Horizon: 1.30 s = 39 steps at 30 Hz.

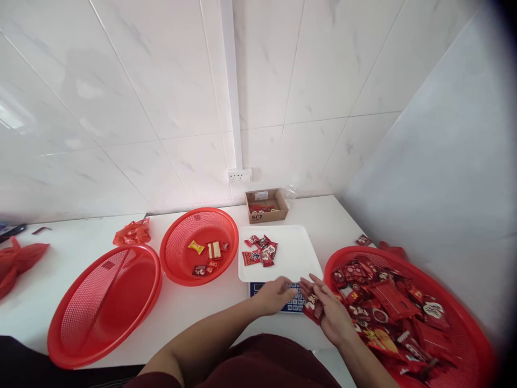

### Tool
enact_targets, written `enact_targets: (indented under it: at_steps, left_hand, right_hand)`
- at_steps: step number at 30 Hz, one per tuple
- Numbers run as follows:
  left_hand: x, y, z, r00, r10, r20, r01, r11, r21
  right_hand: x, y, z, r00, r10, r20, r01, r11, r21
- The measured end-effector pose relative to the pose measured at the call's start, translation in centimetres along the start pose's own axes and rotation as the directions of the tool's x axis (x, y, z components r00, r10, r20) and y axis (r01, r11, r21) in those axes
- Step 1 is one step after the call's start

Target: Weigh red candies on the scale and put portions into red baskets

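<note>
Over the front edge of the scale's keypad (294,303), my right hand (332,317) is closed on a dark red snack packet (312,308), its palm turned partly up. My left hand (275,296) hovers just left of it with loosely bent fingers, thumb and forefinger apart, and nothing visible between them. Its fingertips are slightly blurred. Behind both hands is the white scale tray (293,250), where several small red packets (262,251) lie in a loose group on the left half.
A large red basket (464,328) heaped with red packets stands at right. Left of the scale, a red basket (172,253) holds a few snacks; another red basket (105,307) stands farther left. Behind are a cardboard box (266,215), red plastic bags (133,233) and a wall socket (239,175).
</note>
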<state>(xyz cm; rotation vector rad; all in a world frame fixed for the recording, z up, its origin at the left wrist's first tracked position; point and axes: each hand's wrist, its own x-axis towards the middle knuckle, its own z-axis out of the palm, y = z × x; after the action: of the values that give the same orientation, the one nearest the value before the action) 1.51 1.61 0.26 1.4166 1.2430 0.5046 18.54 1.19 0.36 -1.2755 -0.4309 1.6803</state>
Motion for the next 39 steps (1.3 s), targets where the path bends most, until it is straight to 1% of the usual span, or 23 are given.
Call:
enact_targets:
  at_steps: [1,2,3,4,5,7,9,11,13,14,16,18,21,23,25,28,30,31,34,36,37,38,39]
  left_hand:
    - [-0.6,0.2,0.6,0.992,-0.055,0.109,0.071,0.987,-0.147]
    - [-1.0,0.3,0.9,0.978,-0.078,0.193,0.129,0.954,-0.27]
    - [-1.5,0.3,1.0,0.969,-0.078,0.235,0.162,0.917,-0.364]
    - [-1.9,0.3,0.8,0.971,-0.073,0.23,0.168,0.888,-0.429]
    - [-2.3,0.2,0.4,0.979,-0.074,0.189,0.155,0.873,-0.461]
    - [-3.1,-0.3,-0.8,0.993,-0.076,0.088,0.108,0.886,-0.451]
    - [-4.1,-0.9,-2.1,0.998,-0.055,0.025,0.06,0.919,-0.391]
    - [-5.2,-1.5,-3.1,0.999,-0.028,0.042,0.04,0.945,-0.325]
    - [-6.2,-1.8,-3.6,0.992,-0.016,0.129,0.052,0.958,-0.281]
    - [-6.7,-1.9,-3.8,0.985,-0.014,0.171,0.06,0.963,-0.263]
    - [-7.3,-1.9,-3.8,0.979,-0.007,0.202,0.053,0.973,-0.226]
    - [-7.5,-1.9,-3.6,0.986,0.0,0.168,0.031,0.982,-0.184]
    - [-7.4,-2.2,-3.6,0.995,-0.027,0.099,0.04,0.99,-0.135]
    - [-7.3,-2.6,-3.8,0.998,-0.05,0.047,0.055,0.99,-0.126]
    - [-7.3,-3.1,-4.4,0.998,-0.054,-0.021,0.051,0.99,-0.129]
    - [-7.7,-3.9,-5.7,0.99,-0.071,-0.119,0.053,0.987,-0.15]
    - [-8.1,-4.5,-6.5,0.984,-0.104,-0.144,0.081,0.984,-0.161]
    - [-8.3,-4.8,-6.8,0.982,-0.125,-0.144,0.102,0.982,-0.158]
    - [-8.6,-5.7,-7.2,0.976,-0.189,-0.111,0.175,0.976,-0.131]
    - [-8.4,-6.1,-6.9,0.972,-0.222,-0.077,0.211,0.969,-0.126]
    - [-8.1,-6.1,-6.6,0.972,-0.227,-0.064,0.218,0.968,-0.128]
    - [-7.9,-6.0,-6.2,0.973,-0.225,-0.053,0.217,0.967,-0.131]
    - [-7.6,-5.7,-5.7,0.975,-0.218,-0.045,0.211,0.968,-0.133]
  right_hand:
    - [-0.2,0.1,1.0,0.999,-0.032,0.024,0.032,0.999,-0.019]
    - [-0.4,0.2,2.0,0.997,-0.061,0.053,0.064,0.996,-0.059]
    - [-0.5,0.3,2.8,0.993,-0.085,0.085,0.094,0.988,-0.119]
    - [-0.7,0.5,3.5,0.988,-0.101,0.118,0.123,0.973,-0.194]
    - [-0.7,0.6,4.1,0.983,-0.114,0.147,0.152,0.949,-0.276]
    - [-0.8,0.9,4.6,0.971,-0.131,0.198,0.208,0.873,-0.441]
    - [-0.9,1.3,4.5,0.959,-0.083,0.27,0.231,0.78,-0.582]
    - [-1.1,1.8,4.2,0.933,0.034,0.359,0.235,0.698,-0.676]
    - [-1.4,2.4,4.0,0.893,0.139,0.429,0.245,0.647,-0.722]
    - [-1.6,2.7,4.0,0.878,0.164,0.449,0.253,0.637,-0.728]
    - [-1.8,3.2,4.1,0.861,0.195,0.47,0.253,0.638,-0.727]
    - [-1.9,3.5,4.4,0.857,0.206,0.472,0.236,0.657,-0.716]
    - [-1.9,3.8,5.0,0.874,0.164,0.458,0.236,0.682,-0.693]
    - [-1.9,4.0,5.1,0.896,0.13,0.425,0.218,0.704,-0.676]
    - [-1.9,4.0,4.9,0.936,0.08,0.344,0.167,0.757,-0.632]
    - [-1.5,3.4,3.4,0.995,0.003,0.103,0.043,0.896,-0.441]
    - [-1.0,2.5,1.4,0.998,-0.014,-0.066,-0.002,0.972,-0.236]
    - [-0.8,2.0,0.3,0.99,-0.014,-0.14,-0.005,0.991,-0.136]
    - [-0.2,0.4,-3.5,0.946,-0.014,-0.325,0.037,0.997,0.067]
    - [0.0,-0.4,-6.0,0.921,-0.023,-0.388,0.056,0.996,0.074]
    - [0.0,-0.7,-7.2,0.92,-0.035,-0.391,0.047,0.999,0.02]
    - [0.1,-0.9,-8.3,0.924,-0.062,-0.376,0.032,0.996,-0.085]
    - [0.2,-1.1,-9.3,0.929,-0.115,-0.351,0.022,0.966,-0.256]
